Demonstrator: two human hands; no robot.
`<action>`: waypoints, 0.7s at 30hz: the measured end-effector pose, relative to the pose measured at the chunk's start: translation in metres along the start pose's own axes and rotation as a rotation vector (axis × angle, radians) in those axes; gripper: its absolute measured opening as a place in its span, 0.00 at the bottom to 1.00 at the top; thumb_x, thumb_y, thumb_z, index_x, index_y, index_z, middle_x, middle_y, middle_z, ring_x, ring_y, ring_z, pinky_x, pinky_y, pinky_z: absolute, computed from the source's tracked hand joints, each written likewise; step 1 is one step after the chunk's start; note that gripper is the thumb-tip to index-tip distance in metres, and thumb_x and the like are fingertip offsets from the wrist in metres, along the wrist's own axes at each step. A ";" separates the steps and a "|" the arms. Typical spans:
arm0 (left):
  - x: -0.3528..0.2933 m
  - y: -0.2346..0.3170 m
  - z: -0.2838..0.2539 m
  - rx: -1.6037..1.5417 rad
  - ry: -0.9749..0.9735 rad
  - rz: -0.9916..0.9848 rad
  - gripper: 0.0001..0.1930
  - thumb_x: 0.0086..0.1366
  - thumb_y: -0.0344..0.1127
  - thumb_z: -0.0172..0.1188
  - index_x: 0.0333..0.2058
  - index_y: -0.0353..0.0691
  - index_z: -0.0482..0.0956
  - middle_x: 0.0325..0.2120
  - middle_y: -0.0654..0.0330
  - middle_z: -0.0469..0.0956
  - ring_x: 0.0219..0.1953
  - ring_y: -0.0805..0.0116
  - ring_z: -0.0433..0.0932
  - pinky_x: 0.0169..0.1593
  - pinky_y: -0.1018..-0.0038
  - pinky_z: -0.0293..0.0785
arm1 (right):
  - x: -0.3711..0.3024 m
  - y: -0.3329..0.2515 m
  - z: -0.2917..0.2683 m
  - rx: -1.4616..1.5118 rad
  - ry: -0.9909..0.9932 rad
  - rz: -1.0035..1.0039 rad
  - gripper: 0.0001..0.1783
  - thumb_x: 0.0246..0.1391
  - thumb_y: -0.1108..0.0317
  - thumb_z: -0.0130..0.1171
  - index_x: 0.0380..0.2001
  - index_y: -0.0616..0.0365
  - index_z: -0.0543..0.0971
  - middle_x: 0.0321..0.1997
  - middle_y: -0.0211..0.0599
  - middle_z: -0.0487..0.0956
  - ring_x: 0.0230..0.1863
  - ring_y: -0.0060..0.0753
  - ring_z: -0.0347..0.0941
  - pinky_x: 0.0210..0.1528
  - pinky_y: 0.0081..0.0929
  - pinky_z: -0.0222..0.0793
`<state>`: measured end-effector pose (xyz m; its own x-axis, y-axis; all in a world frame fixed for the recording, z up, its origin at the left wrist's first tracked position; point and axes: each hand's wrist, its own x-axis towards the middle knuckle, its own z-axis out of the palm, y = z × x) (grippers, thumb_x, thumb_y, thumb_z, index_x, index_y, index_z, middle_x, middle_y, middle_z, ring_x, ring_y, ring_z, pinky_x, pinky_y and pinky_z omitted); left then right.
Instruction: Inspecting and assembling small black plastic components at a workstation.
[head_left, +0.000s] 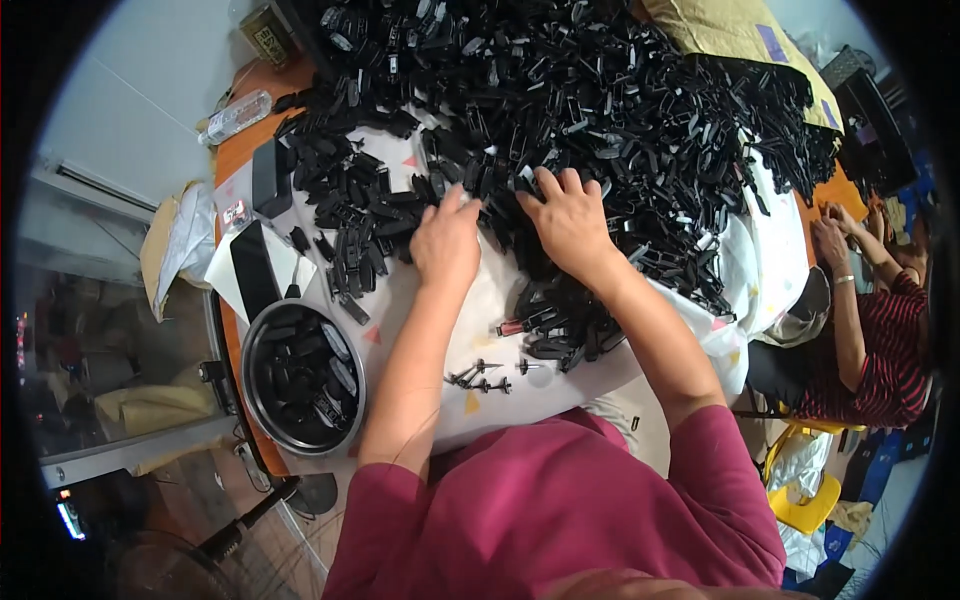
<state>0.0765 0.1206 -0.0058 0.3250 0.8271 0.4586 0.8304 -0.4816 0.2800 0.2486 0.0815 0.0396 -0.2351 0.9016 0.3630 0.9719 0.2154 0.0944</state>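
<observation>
A large heap of small, long black pieces (560,100), some with shiny silvery parts, covers the far side of the table. My left hand (447,238) rests at the heap's near edge with its bent fingers apart, touching the pieces. To its right, my right hand (572,215) reaches over the heap, fingers spread and bent down among the pieces. I see nothing held in either hand, though the fingertips are partly lost against the black. A smaller pile of black pieces (560,325) lies near my right forearm, with a reddish piece (510,328) at its left edge.
A metal bowl (250,385) of black pieces stands at the near left, beside a dark phone (256,262). Several small pin-like parts (490,384) lie near me. A plastic bottle (238,117) lies far left. Another person (875,340) works at the right.
</observation>
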 end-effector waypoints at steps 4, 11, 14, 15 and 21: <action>0.000 0.012 -0.026 0.003 -0.351 -0.099 0.12 0.50 0.35 0.58 0.36 0.44 0.75 0.36 0.58 0.75 0.36 0.56 0.75 0.38 0.64 0.71 | -0.013 0.020 -0.006 0.132 0.071 0.132 0.18 0.40 0.72 0.54 0.39 0.47 0.77 0.41 0.31 0.73 0.42 0.37 0.66 0.38 0.35 0.62; -0.030 0.013 -0.048 -0.550 -0.246 -0.384 0.11 0.56 0.33 0.55 0.39 0.42 0.73 0.23 0.59 0.76 0.24 0.65 0.74 0.29 0.72 0.69 | -0.024 0.144 -0.064 0.180 0.284 0.809 0.36 0.47 0.66 0.56 0.59 0.50 0.54 0.38 0.45 0.77 0.35 0.41 0.75 0.39 0.31 0.69; -0.042 0.005 -0.042 -0.979 -0.313 -0.573 0.10 0.60 0.32 0.51 0.41 0.41 0.74 0.23 0.65 0.74 0.21 0.81 0.69 0.23 0.84 0.66 | -0.046 0.200 -0.100 -0.022 0.272 0.905 0.44 0.49 0.64 0.56 0.62 0.58 0.41 0.36 0.48 0.78 0.35 0.44 0.76 0.38 0.32 0.68; -0.044 0.003 -0.041 -1.164 -0.277 -0.635 0.10 0.60 0.32 0.51 0.41 0.39 0.74 0.22 0.64 0.74 0.20 0.81 0.69 0.22 0.84 0.66 | -0.051 0.214 -0.117 -0.062 0.273 0.996 0.44 0.49 0.63 0.56 0.61 0.59 0.41 0.35 0.48 0.78 0.36 0.41 0.76 0.38 0.33 0.68; -0.038 0.004 -0.044 -1.443 -0.339 -0.741 0.11 0.60 0.32 0.49 0.41 0.37 0.73 0.22 0.62 0.72 0.19 0.80 0.68 0.21 0.84 0.66 | -0.065 0.266 -0.203 -0.292 0.369 0.892 0.29 0.50 0.62 0.52 0.55 0.59 0.60 0.34 0.43 0.78 0.37 0.33 0.75 0.38 0.25 0.69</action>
<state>0.0481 0.0746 0.0149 0.3139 0.9128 -0.2613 -0.1740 0.3258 0.9293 0.5215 0.0038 0.2292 0.5417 0.5057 0.6715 0.7661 -0.6258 -0.1466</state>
